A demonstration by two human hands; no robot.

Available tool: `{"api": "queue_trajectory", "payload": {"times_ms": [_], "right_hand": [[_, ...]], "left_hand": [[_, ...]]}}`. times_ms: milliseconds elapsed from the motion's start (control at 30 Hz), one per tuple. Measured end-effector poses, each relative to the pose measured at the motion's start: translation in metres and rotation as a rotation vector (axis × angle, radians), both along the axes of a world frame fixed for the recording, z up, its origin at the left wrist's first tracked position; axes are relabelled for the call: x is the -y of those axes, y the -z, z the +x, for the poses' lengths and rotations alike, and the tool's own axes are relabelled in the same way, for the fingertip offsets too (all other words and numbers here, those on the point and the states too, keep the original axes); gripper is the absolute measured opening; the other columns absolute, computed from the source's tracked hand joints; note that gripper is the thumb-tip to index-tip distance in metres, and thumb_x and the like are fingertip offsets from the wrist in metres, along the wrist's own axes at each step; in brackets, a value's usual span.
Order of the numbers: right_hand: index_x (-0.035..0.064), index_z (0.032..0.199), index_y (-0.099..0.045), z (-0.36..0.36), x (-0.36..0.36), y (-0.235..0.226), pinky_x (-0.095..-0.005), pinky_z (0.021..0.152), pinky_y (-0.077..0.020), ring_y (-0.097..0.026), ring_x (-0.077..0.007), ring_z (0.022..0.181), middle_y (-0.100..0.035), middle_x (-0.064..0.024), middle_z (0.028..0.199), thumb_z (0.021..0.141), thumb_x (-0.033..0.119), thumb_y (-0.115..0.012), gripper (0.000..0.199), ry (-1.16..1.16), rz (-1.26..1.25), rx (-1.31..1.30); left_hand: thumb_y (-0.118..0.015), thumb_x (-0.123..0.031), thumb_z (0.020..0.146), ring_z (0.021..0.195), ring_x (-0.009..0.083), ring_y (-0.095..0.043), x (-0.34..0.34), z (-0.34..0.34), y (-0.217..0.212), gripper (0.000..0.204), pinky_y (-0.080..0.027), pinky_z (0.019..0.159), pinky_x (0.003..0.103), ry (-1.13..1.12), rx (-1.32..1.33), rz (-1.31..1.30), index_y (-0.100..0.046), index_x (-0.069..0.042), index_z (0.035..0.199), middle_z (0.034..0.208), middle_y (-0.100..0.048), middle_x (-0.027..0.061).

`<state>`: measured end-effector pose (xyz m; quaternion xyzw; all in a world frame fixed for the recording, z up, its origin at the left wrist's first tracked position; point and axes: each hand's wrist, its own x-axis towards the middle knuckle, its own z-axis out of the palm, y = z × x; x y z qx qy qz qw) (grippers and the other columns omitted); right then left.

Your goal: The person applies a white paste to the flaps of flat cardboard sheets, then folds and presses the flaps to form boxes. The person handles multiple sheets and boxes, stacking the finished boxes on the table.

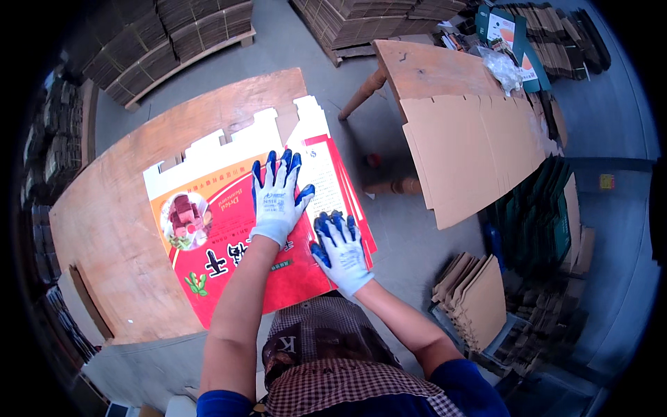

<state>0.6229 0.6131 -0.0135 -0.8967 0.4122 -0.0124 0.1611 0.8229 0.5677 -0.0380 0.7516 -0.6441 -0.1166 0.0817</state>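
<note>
A stack of printed cardboard box blanks (278,292), red with orange and white areas and a food picture, lies flat at the right end of a wooden table. White cut-out flaps show along its far edge, and the sheets fan out a little on the right. My left hand (276,198), in a white glove with blue-coated fingertips, rests on the top sheet with fingers spread. Closer to the sheets' right edge, my right hand (340,254), gloved alike, lies flat with its fingers stretched out. Neither hand grips anything.
The wooden table (104,229) extends left. A second table (431,66) at the right bears plain brown cardboard sheets (472,149) and a clear plastic bag (501,69). Bundled cardboard on a pallet (194,62) stands at the far left. Brown cardboard pieces (476,299) sit low at the right.
</note>
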Motion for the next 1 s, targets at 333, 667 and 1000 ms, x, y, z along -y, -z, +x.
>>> {"api": "queue_trajectory", "payload": {"times_ms": [333, 667, 1000], "right_hand": [[0.0011, 0.154, -0.029, 0.017, 0.007, 0.016, -0.0548, 0.118, -0.0211, -0.031, -0.0415, 0.144, -0.034, -0.0229, 0.156, 0.085, 0.057, -0.065, 0.096, 0.396, 0.009, 0.106], [0.0031, 0.14, -0.052, 0.014, 0.06, 0.008, -0.0442, 0.103, -0.0444, -0.057, -0.0396, 0.119, -0.06, -0.0234, 0.128, 0.09, 0.042, -0.066, 0.064, 0.669, 0.305, 0.267], [0.003, 0.133, -0.058, 0.016, 0.067, 0.002, -0.0442, 0.102, -0.0454, -0.056, -0.0407, 0.12, -0.057, -0.0247, 0.131, 0.09, 0.047, -0.066, 0.062, 0.855, 0.349, 0.443]], "left_hand": [[-0.069, -0.034, 0.089, 0.142, 0.0381, -0.036, -0.092, 0.034, -0.011, 0.062, -0.02, 0.119, 0.057, -0.199, -0.113, -0.311, -0.051, -0.008, 0.141, 0.148, -0.046, 0.0189], [-0.06, -0.025, 0.1, 0.124, 0.024, -0.055, -0.183, 0.146, 0.01, 0.061, -0.044, 0.104, 0.035, -1.267, -0.774, -0.444, -0.037, -0.003, 0.152, 0.145, -0.052, 0.0146], [-0.061, -0.023, 0.099, 0.095, 0.015, -0.062, -0.197, 0.185, -0.006, 0.03, -0.051, 0.082, 0.03, -1.228, -1.177, -0.779, -0.062, -0.003, 0.122, 0.109, -0.066, 0.0065]]}}
